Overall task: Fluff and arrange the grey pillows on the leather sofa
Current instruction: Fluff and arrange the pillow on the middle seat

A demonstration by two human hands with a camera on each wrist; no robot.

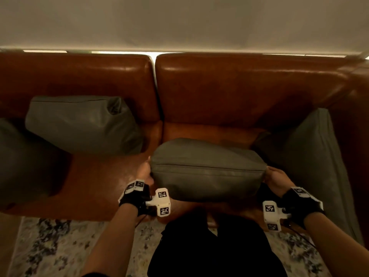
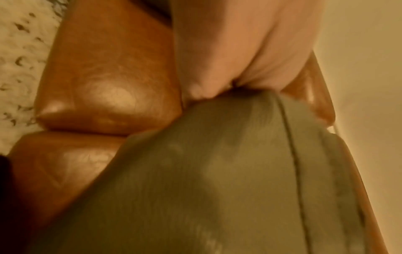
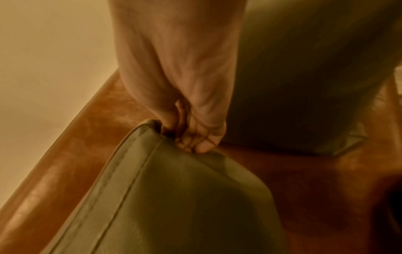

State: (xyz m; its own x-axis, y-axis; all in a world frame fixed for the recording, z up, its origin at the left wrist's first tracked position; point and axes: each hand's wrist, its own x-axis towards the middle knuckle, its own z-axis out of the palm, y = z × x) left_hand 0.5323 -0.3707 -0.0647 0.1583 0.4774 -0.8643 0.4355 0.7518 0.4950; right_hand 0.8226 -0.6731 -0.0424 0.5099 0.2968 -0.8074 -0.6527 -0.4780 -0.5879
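Observation:
A grey pillow (image 1: 207,172) hangs lengthwise above the right seat of the brown leather sofa (image 1: 239,86), seam facing up. My left hand (image 1: 144,172) grips its left end and my right hand (image 1: 274,177) pinches its right corner. In the left wrist view the left hand (image 2: 217,82) clutches the pillow (image 2: 217,171) at its end. In the right wrist view the right hand (image 3: 193,135), fingers curled, holds the pillow (image 3: 174,197) by its corner seam.
A second grey pillow (image 1: 83,124) leans on the left backrest, with another (image 1: 26,162) at the far left. A large grey cushion (image 1: 311,156) stands against the right armrest. A patterned rug (image 1: 56,248) lies below the sofa's front edge.

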